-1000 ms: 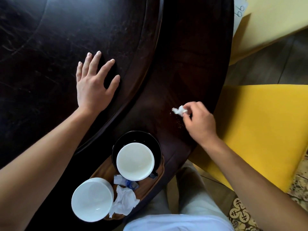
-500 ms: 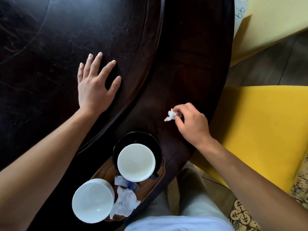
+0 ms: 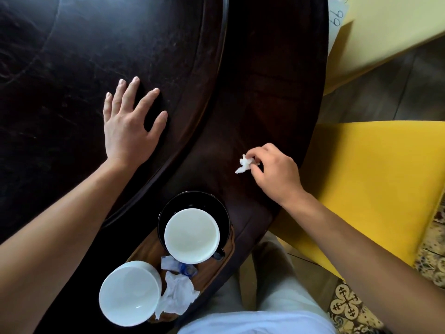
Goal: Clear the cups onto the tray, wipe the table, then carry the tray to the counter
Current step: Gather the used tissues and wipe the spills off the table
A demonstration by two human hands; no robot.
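My right hand [image 3: 274,172] pinches a small crumpled white tissue [image 3: 245,163] against the dark wooden table [image 3: 252,97] near its right edge. My left hand [image 3: 128,126] lies flat, fingers spread, on the raised inner disc of the table. At the near edge sits a wooden tray [image 3: 224,263]. On it stand a white cup [image 3: 192,236] on a black saucer [image 3: 173,208] and a second white cup [image 3: 128,294] to the lower left. Crumpled tissues [image 3: 178,294] and a blue-and-white wrapper lie between the cups.
A yellow seat cushion [image 3: 375,189] is close to the table's right edge. Another pale yellow seat [image 3: 390,27] is at the top right, with a paper slip [image 3: 338,18] beside it. My legs are under the table's near edge, above patterned floor tiles [image 3: 346,304].
My right hand has dragged the small tissue toward me and to the left across the table's rim area. My left hand has stayed flat in place.
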